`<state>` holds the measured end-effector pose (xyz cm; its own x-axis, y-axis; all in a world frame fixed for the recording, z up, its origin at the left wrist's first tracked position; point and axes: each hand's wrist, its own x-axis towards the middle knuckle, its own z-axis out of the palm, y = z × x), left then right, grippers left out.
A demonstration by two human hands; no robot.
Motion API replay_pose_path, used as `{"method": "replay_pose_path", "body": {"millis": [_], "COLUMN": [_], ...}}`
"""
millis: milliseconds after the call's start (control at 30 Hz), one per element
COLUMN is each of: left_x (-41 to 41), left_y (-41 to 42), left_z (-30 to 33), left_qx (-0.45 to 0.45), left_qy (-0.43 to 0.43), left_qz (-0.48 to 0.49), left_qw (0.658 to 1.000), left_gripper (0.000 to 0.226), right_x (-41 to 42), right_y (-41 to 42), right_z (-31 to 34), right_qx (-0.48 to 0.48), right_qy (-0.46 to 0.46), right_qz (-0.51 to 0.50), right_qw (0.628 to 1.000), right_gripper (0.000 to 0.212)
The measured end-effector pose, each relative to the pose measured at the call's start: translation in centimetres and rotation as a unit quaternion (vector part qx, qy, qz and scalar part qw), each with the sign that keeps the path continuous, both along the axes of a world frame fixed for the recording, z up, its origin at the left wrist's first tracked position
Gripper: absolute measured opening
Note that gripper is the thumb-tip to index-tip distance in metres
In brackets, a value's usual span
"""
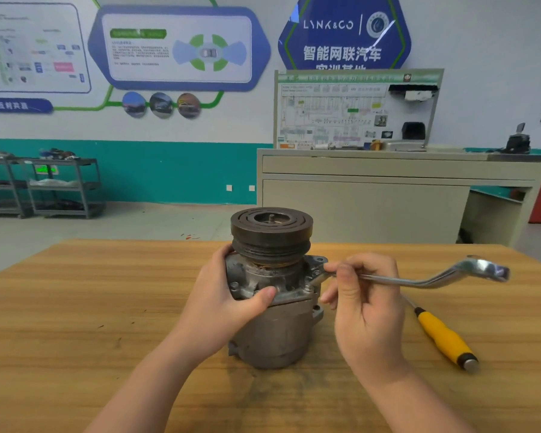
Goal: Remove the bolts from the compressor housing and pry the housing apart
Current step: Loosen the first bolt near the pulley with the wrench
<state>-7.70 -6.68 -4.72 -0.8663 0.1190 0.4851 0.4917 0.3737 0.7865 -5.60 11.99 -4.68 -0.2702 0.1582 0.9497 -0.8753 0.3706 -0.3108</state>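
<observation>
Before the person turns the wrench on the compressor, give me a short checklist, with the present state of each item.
1. Grey metal compressor stands upright on the wooden table: ok.
2. Left hand grips the housing flange to steady it: ok.
3. Right hand holds the bent silver ring wrench by its shank: ok.
4. Wrench ring seated fully on a bolt: cannot tell.
5. Yellow-handled screwdriver lies ready on the table for prying: ok.
6. Other bolts already out: cannot tell.
</observation>
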Motion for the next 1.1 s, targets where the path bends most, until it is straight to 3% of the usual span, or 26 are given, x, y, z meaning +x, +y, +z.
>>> {"method": "replay_pose_path", "body": {"millis": [233,367,433,500,567,700,800,867,933,1033,1100], "left_x": [-0.1,-0.1,0.0,-0.1,-0.1,0.2,0.0,-0.3,-0.4,-0.2,-0.4], "left_y": [0.0,0.1,0.1,0.1,0.0,0.1,0.0,-0.1,-0.2,-0.1,-0.1], "left_z": [-0.2,-0.1,-0.1,-0.2,-0.3,-0.1,-0.3,-0.4,-0.5,-0.3,-0.4], "left_qx": [-0.004,-0.008,-0.007,0.002,0.002,0.001,0.006,0.008,0.008,0.013,0.017], "left_qy": [0.006,0.011,0.012,0.006,0.001,-0.001,0.000,0.002,0.001,0.007,0.006], "left_qz": [0.009,0.016,0.018,0.016,0.016,0.018,0.021,0.018,0.011,0.009,0.005], "left_qw": [1.000,1.000,1.000,1.000,1.000,1.000,1.000,1.000,1.000,1.000,1.000], "left_gripper": [0.073,0.080,0.079,0.079,0.076,0.074,0.082,0.078,0.080,0.091,0.088], "right_x": [0.4,0.4,0.4,0.5,0.7,-0.2,-0.8,-1.0,-0.8,-0.3,0.1], "right_y": [-0.6,-1.1,-1.2,-1.5,-1.9,-0.9,0.5,1.2,1.3,0.9,0.3], "right_z": [0.0,-0.5,-0.8,-0.7,-0.4,0.4,1.3,1.8,2.0,1.5,1.2], "right_qx": [0.098,0.173,0.162,0.044,-0.124,-0.303,-0.375,-0.398,-0.381,-0.265,-0.198], "right_qy": [0.073,0.099,0.096,0.037,-0.027,-0.140,-0.251,-0.248,-0.219,-0.160,-0.125], "right_qz": [-0.066,-0.085,-0.080,-0.027,0.057,0.146,0.231,0.285,0.286,0.156,0.099], "right_qw": [0.990,0.976,0.979,0.998,0.990,0.931,0.862,0.836,0.852,0.938,0.967], "right_gripper": [0.027,0.016,0.019,0.019,0.013,0.015,0.018,0.018,0.017,0.020,0.022]}}
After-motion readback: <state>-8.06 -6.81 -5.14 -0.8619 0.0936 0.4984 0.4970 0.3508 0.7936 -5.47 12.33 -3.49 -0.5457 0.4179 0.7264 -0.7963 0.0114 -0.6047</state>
